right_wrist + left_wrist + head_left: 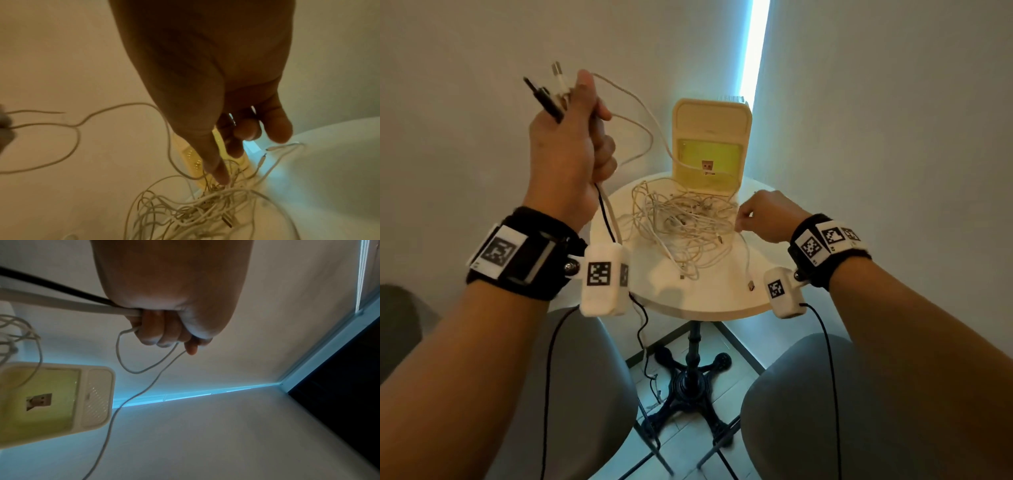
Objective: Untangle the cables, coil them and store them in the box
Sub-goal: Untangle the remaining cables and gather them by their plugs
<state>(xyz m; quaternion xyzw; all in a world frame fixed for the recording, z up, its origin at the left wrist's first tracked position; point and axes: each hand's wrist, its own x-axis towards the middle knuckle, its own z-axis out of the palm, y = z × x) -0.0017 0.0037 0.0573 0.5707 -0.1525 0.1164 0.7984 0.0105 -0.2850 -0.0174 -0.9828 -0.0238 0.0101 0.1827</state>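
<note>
A small round white table (722,301) filled the centre of the head view, standing on a black pedestal base (690,380) over a tiled floor. At its far edge, just above the middle of the frame, stood the box (710,144), cream-coloured, its lid raised upright and its yellowish inside facing the camera. In front of the box, touching its lower edge, a tangled heap of white cables (685,222) spread across the tabletop, with loose ends and plugs trailing toward the near rim. In the upper left of the frame the left hand (570,137) was raised well above the table, its fingers (156,331) curled tight into a fist around a bundle of cable ends; a black plug (544,99) and a white plug (558,73) stuck out above the fist, while a black lead and a thicker white lead hung below it. From the fist, thin white strands looped down and to the right, reaching the heap and the box. At centre right the right hand (765,216) hovered at the heap's right edge, its fingers (277,128) loosely bent and slightly apart, the fingertips just at one thin white strand; whether they actually pinched it could not be told.
</note>
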